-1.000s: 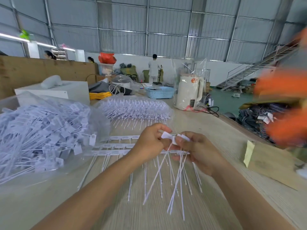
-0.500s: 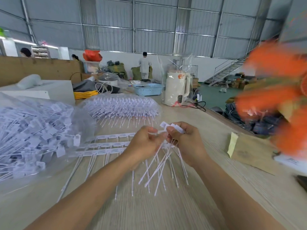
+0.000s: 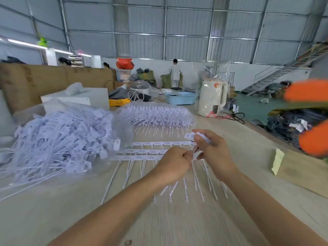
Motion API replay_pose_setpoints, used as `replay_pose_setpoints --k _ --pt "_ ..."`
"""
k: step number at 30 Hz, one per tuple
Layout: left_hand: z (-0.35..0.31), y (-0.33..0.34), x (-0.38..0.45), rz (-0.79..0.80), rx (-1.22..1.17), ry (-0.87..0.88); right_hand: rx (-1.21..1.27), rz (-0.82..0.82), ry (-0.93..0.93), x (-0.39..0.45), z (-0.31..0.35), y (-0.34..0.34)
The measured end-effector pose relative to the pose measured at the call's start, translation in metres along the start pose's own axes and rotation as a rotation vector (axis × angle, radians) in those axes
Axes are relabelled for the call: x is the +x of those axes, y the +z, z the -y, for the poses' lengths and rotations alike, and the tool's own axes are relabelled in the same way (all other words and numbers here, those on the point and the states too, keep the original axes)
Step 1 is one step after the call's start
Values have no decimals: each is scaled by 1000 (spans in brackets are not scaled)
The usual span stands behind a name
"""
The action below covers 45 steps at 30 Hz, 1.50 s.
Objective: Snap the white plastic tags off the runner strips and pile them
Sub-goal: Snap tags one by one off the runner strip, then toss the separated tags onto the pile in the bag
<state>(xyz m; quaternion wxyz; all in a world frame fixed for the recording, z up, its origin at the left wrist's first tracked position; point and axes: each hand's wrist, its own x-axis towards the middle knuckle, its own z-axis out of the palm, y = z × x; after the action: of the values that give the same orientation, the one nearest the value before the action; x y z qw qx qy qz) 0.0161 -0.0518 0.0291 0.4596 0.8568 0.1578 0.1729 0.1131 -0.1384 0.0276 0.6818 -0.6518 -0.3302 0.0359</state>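
Note:
Three white runner strips (image 3: 154,144) lie across the table's middle, their thin tails pointing toward me. My right hand (image 3: 213,153) grips a small bunch of snapped-off white tags (image 3: 190,136), flat heads sticking up above my thumb, tails hanging below. My left hand (image 3: 174,164) pinches a tag at the right end of the strips, touching my right hand. A big heap of loose tags (image 3: 58,139) fills a clear plastic bag on the left.
A second clear bag of stacked strips (image 3: 156,114) lies behind the work spot. Further back stand a white box (image 3: 78,99), a blue basket (image 3: 180,98) and a wrapped white kettle (image 3: 212,98). A yellow pad (image 3: 277,161) rests on cardboard at right. Blurred orange shapes (image 3: 308,89) fill the right edge.
My right hand has lifted its bunch of tags slightly, and my left hand has dropped lower onto the strip end. The view swung left and back.

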Motion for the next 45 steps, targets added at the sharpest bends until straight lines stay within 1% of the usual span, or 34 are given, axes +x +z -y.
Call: replay_pose_setpoints --k 3,5,9,14,16,18,20,22,23,25,26,29,31,34,36,38,39,42,45 --pt "15 -32 -23 -103 -2 8 -8 90 2 -3 11 36" --pt "29 -55 -43 -183 53 18 8 152 -11 -6 19 68" --pt "62 -105 -81 -281 164 -9 23 299 -54 -14 33 144" --pt "99 -174 -109 -531 342 -54 19 455 -38 -15 41 224" --pt "114 -197 -110 -622 349 -105 -13 521 -53 -12 41 250" --pt "129 -218 -104 -721 336 -172 -118 569 -85 -7 38 270" --pt "144 -239 -90 -831 326 -236 -193 584 -117 -2 32 282" --pt "154 -258 -72 -909 315 -235 -271 577 -163 3 24 287" --pt "156 -266 -64 -932 345 -232 -306 577 -182 6 19 287" --pt "161 -279 -47 -966 478 -259 -368 569 -212 11 10 285" --pt "162 -284 -40 -957 554 -294 -398 560 -222 14 5 284" --pt "171 -291 -22 -861 739 -435 -479 562 -251 20 -7 275" --pt "175 -286 -13 -817 763 -430 -519 574 -276 21 -14 269" --pt "178 -267 -5 -693 836 -359 -582 596 -332 20 -22 262" --pt "179 -267 -2 -650 910 -374 -613 605 -369 19 -25 260" --pt "179 -276 -2 -618 998 -479 -641 614 -388 17 -26 258" --pt "178 -280 -3 -577 1072 -540 -648 618 -388 16 -26 257" --pt "168 -284 -2 -482 1197 -674 -683 657 -386 13 -23 252" --pt "145 -271 -3 -446 1331 -703 -722 679 -401 11 -18 242"
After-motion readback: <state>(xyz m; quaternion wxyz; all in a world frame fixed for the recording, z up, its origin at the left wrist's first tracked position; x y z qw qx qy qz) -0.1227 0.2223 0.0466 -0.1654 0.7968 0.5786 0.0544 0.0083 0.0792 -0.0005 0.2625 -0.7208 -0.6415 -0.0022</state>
